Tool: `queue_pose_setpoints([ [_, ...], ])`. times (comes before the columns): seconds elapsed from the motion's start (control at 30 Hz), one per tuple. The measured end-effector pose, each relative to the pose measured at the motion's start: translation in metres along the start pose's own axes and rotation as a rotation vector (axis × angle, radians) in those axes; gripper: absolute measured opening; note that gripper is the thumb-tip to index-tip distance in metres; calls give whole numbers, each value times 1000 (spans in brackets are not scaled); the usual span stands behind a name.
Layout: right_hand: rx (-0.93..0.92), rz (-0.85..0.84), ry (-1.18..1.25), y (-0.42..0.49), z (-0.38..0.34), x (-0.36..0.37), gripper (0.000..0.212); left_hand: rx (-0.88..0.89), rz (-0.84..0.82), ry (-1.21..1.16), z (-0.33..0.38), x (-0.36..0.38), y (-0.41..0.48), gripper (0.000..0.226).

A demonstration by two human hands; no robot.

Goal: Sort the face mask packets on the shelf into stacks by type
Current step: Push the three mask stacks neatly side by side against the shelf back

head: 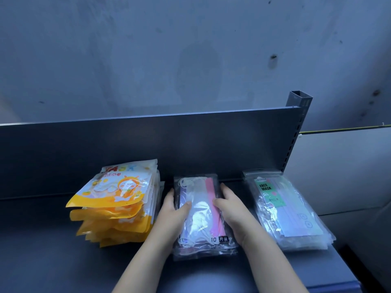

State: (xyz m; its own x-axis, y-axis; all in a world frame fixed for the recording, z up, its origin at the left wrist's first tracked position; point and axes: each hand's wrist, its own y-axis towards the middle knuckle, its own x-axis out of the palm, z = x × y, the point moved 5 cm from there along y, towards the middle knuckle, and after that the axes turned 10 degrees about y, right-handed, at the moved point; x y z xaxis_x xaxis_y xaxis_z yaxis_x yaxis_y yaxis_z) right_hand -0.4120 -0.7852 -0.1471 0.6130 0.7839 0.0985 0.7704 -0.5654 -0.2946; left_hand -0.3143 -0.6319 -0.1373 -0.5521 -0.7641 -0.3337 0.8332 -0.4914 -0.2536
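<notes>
Three stacks of face mask packets lie on the dark shelf (53,250). On the left sits a tall stack of orange and white cartoon packets (118,199). In the middle lies a stack of clear packets with pink and white masks (201,216). My left hand (173,210) grips its left edge, thumb on top. My right hand (228,208) grips its right edge, thumb on top as well. To the right is a stack of clear packets with a green "FACE MASK" label (283,208), touched by neither hand.
The shelf's dark back panel (148,144) rises behind the stacks. A slotted metal upright (296,123) stands at the back right corner. The shelf's right edge runs just past the green-label stack. A grey wall lies behind.
</notes>
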Motion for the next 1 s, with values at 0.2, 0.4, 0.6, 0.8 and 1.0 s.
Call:
queue_pose_setpoints([
  [0.2, -51, 66, -99, -5, 1, 8, 57, 35, 55, 71, -1, -3, 0, 70],
  [0.4, -104, 131, -194, -19, -13, 5, 54, 52, 49, 82, 3, -3, -5, 45],
  [0.6, -63, 22, -172, -21, -8, 15, 60, 13, 63, 64, 0, -7, -8, 33],
  [0.8, -188, 105, -363, -32, -27, 5, 65, 65, 100, 234, 13, -8, -12, 61],
  [1.0, -391, 93, -707, -37, -35, 11, 60, 386, 241, 731, 37, -4, -26, 79],
])
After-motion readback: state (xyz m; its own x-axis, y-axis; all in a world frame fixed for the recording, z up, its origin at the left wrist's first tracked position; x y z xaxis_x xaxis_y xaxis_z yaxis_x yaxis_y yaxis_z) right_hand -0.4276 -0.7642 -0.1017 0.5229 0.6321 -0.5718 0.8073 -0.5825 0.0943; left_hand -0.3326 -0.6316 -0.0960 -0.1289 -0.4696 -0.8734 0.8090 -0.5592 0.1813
